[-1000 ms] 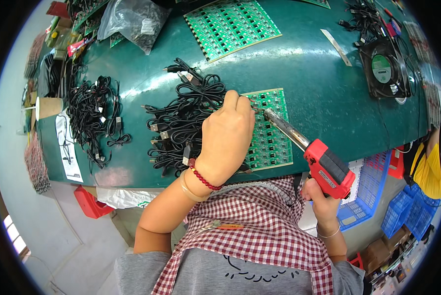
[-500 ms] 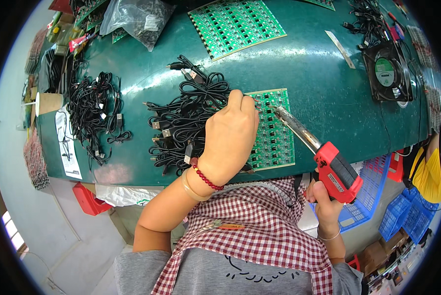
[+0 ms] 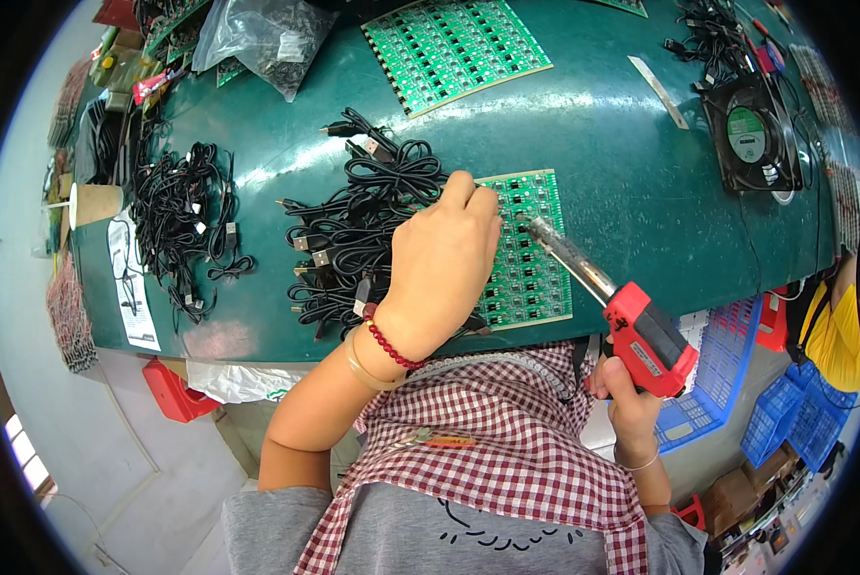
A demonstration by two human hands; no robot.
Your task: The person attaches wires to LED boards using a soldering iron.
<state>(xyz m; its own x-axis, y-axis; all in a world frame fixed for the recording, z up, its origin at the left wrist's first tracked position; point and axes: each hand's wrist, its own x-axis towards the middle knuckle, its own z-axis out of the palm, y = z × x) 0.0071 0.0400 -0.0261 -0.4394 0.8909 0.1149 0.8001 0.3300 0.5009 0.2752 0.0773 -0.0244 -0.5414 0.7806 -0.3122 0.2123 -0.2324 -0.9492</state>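
Note:
A green circuit board panel [image 3: 535, 273] with rows of small black parts lies flat near the table's front edge. Over its left side is my left hand [image 3: 441, 254], fingers pinched together at the upper part of the board; what they hold, if anything, is hidden. Beside and beneath that hand lies a pile of bundled black USB cables [image 3: 353, 230]. My right hand [image 3: 631, 398] grips a red and black soldering gun [image 3: 649, 340] by its handle. The gun's metal barrel slants up and left, its tip at the board's upper middle, close to my left fingertips. Whether the tip touches cannot be made out.
More circuit boards [image 3: 459, 53] lie at the back, beside a clear bag of small dark parts [image 3: 267, 43]. Another cable heap [image 3: 185, 211] and a paper cup [image 3: 96, 203] are on the left. A metal ruler [image 3: 658, 91] and a black fan [image 3: 751, 139] lie right; a blue crate [image 3: 718, 374] stands below.
The soldering gun and my right hand have shifted slightly left, with the tip a little lower on the board. My left hand has moved slightly left and stays pinched.

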